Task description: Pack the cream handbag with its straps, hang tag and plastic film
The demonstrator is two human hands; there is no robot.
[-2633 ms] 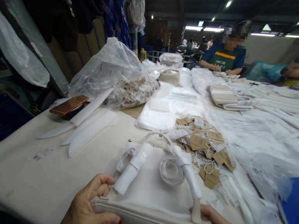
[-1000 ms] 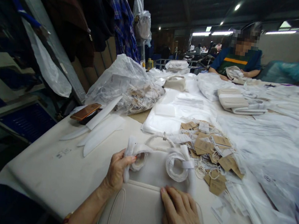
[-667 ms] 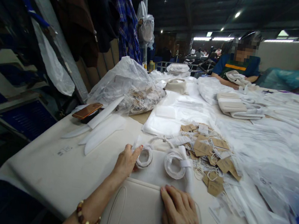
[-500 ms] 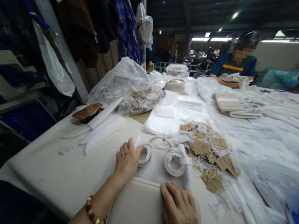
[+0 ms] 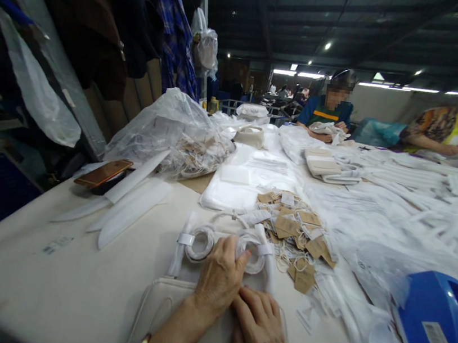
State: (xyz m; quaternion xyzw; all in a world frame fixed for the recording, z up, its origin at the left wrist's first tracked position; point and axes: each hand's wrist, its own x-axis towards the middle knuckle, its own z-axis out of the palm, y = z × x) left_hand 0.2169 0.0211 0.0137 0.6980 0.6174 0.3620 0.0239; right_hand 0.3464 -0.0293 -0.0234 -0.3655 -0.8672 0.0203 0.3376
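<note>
A flat beige bag (image 5: pixel 163 304) lies before me, its upper part in white wrapping. On that part sit two coiled straps, a left coil (image 5: pixel 200 244) and a right coil (image 5: pixel 257 263), each with a white band at its outer side. A thin arched handle (image 5: pixel 222 216) rises behind them. My left hand (image 5: pixel 220 278) reaches across with fingers closed at the right coil's left edge, thumb over the ring. Close beside it my right hand (image 5: pixel 261 323) rests on the bag, palm down, fingers stretched out. Its fingertips are near my left wrist.
Brown paper tags (image 5: pixel 293 226) with strings lie beyond the bag. White foam strips (image 5: pixel 134 209) and a phone (image 5: pixel 103 172) are at left, near a clear plastic bag (image 5: pixel 162 128). A blue tape dispenser (image 5: pixel 433 319) stands at right. Two co-workers sit across the table.
My left hand has moved right, from the left coil to the right one. The left coil now shows a white band. My right hand stays on the bag. The view has turned right.
</note>
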